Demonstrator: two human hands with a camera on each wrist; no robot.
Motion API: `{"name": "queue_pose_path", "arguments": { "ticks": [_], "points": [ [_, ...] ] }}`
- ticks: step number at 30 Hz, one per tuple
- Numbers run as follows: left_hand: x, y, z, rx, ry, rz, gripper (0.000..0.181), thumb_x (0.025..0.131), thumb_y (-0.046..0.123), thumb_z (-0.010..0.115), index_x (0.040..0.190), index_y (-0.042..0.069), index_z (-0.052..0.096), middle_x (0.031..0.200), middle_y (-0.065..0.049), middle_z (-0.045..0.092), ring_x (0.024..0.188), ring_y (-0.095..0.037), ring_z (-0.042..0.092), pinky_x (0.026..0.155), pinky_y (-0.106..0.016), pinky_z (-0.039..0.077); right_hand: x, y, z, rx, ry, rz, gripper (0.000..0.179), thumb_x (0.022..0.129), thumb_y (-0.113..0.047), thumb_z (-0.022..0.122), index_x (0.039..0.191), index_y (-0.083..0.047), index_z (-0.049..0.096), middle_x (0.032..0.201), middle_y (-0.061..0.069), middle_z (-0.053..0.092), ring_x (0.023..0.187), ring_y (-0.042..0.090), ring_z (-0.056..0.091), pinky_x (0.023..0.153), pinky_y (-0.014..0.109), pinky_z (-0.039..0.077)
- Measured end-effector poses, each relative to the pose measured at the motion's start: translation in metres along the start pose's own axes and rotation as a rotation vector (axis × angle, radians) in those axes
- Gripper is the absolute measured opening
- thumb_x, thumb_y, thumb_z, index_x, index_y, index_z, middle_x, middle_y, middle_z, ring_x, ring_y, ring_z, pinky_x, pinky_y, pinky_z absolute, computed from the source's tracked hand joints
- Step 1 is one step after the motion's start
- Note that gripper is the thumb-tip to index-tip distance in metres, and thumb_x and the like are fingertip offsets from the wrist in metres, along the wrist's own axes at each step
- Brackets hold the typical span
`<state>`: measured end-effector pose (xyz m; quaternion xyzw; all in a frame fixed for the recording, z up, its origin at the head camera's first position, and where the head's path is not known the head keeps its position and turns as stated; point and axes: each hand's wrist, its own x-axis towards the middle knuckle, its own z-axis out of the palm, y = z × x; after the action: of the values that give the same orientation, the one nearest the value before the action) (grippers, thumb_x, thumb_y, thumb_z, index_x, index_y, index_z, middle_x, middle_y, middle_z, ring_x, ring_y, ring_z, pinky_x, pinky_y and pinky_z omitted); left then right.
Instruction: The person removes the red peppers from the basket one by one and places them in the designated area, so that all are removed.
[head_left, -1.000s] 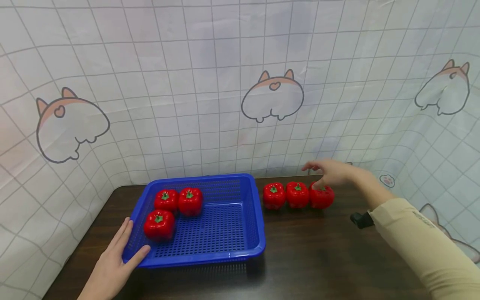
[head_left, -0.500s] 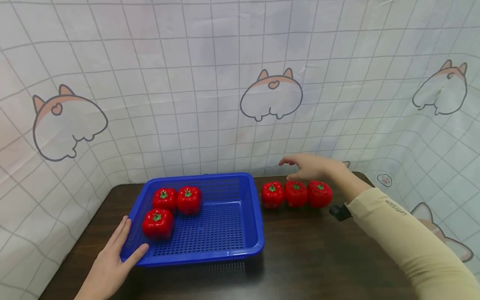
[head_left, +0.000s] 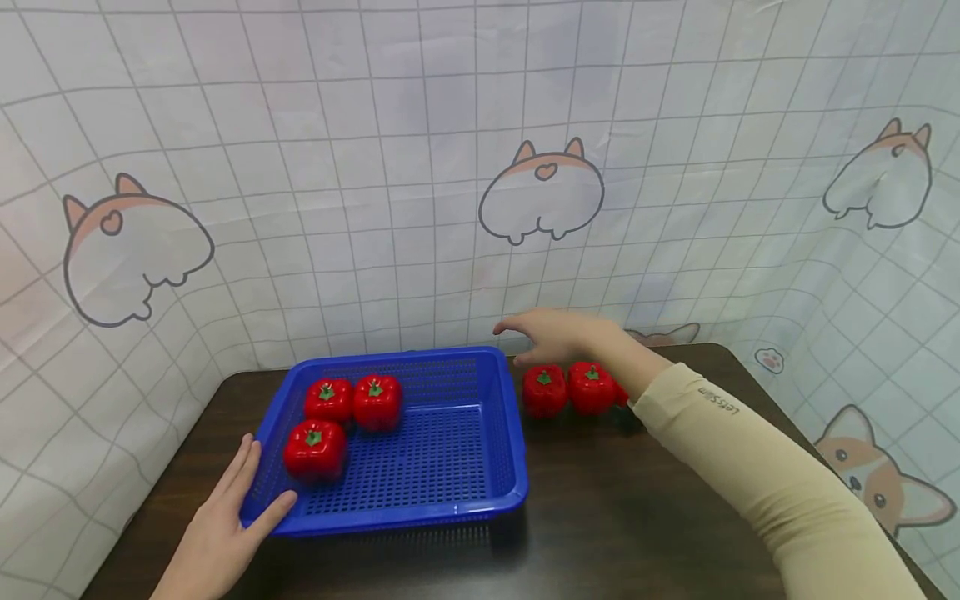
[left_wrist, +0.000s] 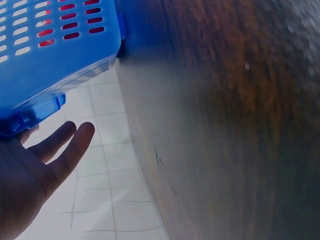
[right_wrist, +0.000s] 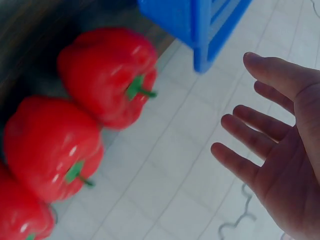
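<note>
A blue perforated plastic basket [head_left: 420,515] stands on the dark wooden table, three shiny red bell peppers [head_left: 315,450] grouped at its left side. My left hand [head_left: 225,517] rests against the basket's front left corner, fingers extended along its side and thumb at the front rim. Right of the basket, three more bell peppers [head_left: 545,390] sit in a row; my right forearm partly hides the rightmost. My right hand [head_left: 558,332] hovers behind and above the leftmost of that row, near the basket's back right corner. In the right wrist view its fingers are spread, holding nothing.
A white cloth wall [head_left: 420,208] with a grid and cartoon corgi prints rises close behind the table and along both sides. The dark wooden table [head_left: 622,508] extends in front of the pepper row and under the basket.
My right hand has moved left along the row, from over the rightmost bell pepper to above the leftmost. The left hand, basket and bell peppers have stayed in place.
</note>
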<state>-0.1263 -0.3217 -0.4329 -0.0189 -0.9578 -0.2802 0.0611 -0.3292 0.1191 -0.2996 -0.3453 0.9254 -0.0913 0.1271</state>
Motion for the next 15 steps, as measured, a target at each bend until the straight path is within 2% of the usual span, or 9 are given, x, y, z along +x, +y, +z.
{"name": "queue_pose_path", "arguments": {
  "ticks": [15],
  "points": [
    [0.002,0.000,0.001,-0.014,0.003,-0.002,0.092,0.101,0.053,0.059,0.165,0.008,0.010,0.171,-0.012,0.001,0.146,-0.057,0.020,0.101,-0.081,0.027,0.049,-0.045,0.014,-0.102,-0.019,-0.156,0.055,0.100,-0.026,0.068,0.151,-0.012,0.051,0.150,0.008,0.054,0.140,0.025,0.048,0.116,0.043,0.037]
  ]
}}
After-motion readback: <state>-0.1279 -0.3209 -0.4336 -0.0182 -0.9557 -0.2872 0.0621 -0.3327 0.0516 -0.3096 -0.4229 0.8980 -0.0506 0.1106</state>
